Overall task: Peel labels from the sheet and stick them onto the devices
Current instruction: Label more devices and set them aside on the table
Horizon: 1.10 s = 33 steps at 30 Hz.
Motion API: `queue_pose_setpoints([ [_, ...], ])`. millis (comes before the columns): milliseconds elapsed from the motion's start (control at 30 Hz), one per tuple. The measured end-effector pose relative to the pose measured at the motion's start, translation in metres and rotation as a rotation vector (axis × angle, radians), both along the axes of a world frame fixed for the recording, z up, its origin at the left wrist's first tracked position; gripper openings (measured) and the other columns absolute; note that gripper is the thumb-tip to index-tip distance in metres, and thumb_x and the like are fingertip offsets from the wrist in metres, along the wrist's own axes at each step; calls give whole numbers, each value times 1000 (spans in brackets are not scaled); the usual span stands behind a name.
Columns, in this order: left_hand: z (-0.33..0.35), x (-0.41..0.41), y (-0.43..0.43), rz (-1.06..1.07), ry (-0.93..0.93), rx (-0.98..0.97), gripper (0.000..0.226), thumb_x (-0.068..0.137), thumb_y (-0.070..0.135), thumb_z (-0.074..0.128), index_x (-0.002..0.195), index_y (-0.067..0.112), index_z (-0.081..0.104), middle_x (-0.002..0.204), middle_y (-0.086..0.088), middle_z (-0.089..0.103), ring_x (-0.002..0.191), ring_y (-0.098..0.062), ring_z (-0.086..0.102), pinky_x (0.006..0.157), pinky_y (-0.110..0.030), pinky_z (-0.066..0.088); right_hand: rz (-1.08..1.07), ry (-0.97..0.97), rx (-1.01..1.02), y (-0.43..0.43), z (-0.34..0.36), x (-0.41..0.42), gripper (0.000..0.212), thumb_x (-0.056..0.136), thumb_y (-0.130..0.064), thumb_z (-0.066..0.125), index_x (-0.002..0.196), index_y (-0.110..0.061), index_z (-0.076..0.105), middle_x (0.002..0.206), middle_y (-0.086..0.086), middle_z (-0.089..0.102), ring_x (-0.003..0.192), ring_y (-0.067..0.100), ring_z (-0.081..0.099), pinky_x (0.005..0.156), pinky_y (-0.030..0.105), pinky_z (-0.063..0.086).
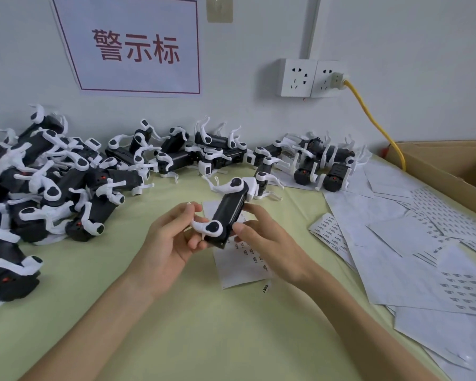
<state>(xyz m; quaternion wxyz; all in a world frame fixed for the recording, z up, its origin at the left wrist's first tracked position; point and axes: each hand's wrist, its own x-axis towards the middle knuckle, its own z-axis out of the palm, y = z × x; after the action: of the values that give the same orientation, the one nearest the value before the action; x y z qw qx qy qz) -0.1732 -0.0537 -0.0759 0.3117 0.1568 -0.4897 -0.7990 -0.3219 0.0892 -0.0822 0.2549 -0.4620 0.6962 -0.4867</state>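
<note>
Two hands [173,240] [261,237] gripping device [228,213], sign [138,48] reads 警示标 (red), label sheet [239,270] beneath

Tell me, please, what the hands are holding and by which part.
One black-and-white device, held by both hands: the left hand grips its near end at the white leg, the right hand pinches the body's right edge.

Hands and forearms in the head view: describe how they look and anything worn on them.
The left hand and right hand are bare: no gloves, rings or wristbands show. The left forearm and right forearm are uncovered down to the picture's bottom edge; no sleeve is in view.
</note>
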Motion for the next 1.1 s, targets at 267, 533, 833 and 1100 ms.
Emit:
queue_pose_setpoints([
  [267, -4, 1, 2, -107, -101, -102, 17, 81, 25, 69, 90, 17, 81, 89, -10, 74, 55, -14, 55, 66, -28, 58, -118, -236, -180, -3, 4, -3, 25, 103, -35, 58, 125, -26, 52, 112, -1, 75, 102, 12, 69, 90, 31, 52],
  [533, -8, 0, 2, -186, -194, -119, 16, 81, 16, 69, 94, 13, 77, 90, -13, 73, 65, -22, 62, 67, -28, 57, -200, -405, -265, -1, 12, -4, 32, 102, -43, 55, 116, -14, 55, 77, -2, 64, 62, 15, 58, 55, 31, 49],
  [833, -5, -4, 3, -96, -159, -14, 83, 71, 44, 82, 144, 26, 49, 134, -4, 66, 109, -32, 71, 93, -47, 52, -86, -505, -152, 5, 19, -12, 19, 104, -33, 52, 99, -15, 57, 79, 10, 55, 58, 18, 48, 49, 28, 36],
  [1100, -1, 2, 8, -271, -148, -172, 58, 81, 51, 75, 118, 7, 67, 106, -21, 54, 101, -36, 56, 95, -61, 44, 74, -362, -8, 3, 15, 0, 19, 107, -30, 50, 101, -15, 61, 88, 5, 55, 79, 19, 50, 67, 28, 37],
])
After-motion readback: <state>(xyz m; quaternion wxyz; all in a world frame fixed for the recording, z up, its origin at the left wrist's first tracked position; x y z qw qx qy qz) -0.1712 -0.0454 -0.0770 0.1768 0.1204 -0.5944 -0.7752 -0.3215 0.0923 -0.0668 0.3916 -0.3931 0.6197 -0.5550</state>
